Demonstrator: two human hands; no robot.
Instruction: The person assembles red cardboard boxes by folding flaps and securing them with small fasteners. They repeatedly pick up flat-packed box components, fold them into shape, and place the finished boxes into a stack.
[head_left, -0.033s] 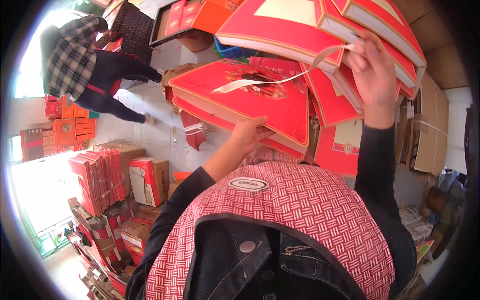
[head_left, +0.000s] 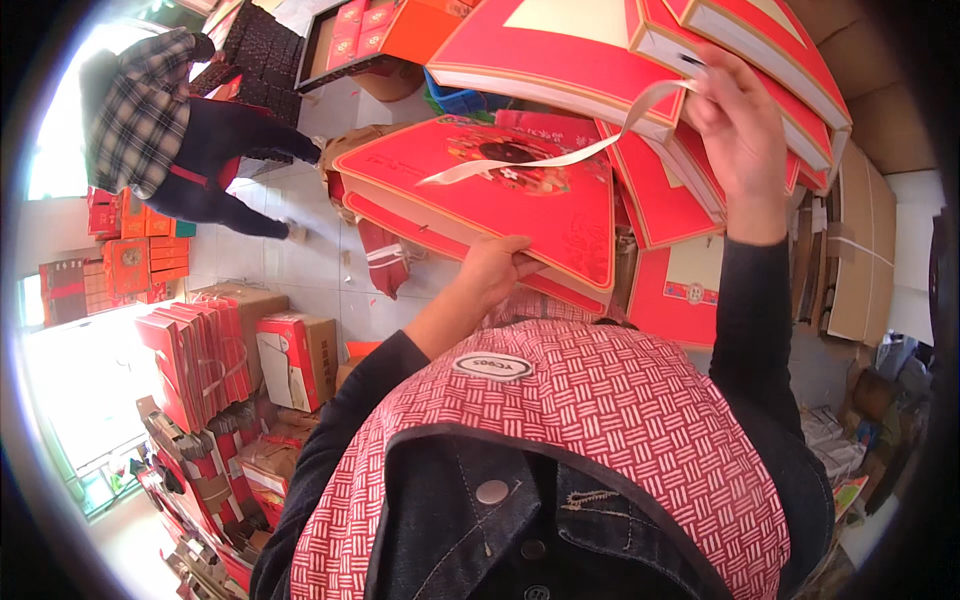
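Observation:
A large flat red gift box [head_left: 500, 195] with a round dark picture on its lid lies in front of me. My left hand [head_left: 492, 268] grips its near edge. Higher up, my right hand [head_left: 738, 130] holds the edge of another red box [head_left: 560, 60] from a leaning stack, where a cream ribbon [head_left: 560, 155] hangs down across the lower box's lid. More red boxes [head_left: 770, 45] are stacked to the right of that. My red-and-white woven apron and dark denim top fill the lower part of the view.
A person in a plaid shirt [head_left: 140, 110] bends over at the upper left on the tiled floor [head_left: 310, 270]. Red paper bags [head_left: 195, 360] and cartons [head_left: 295, 360] pile up at the left. Flat brown cardboard [head_left: 855, 250] leans at the right. An orange tray of boxes [head_left: 390, 30] sits at the top.

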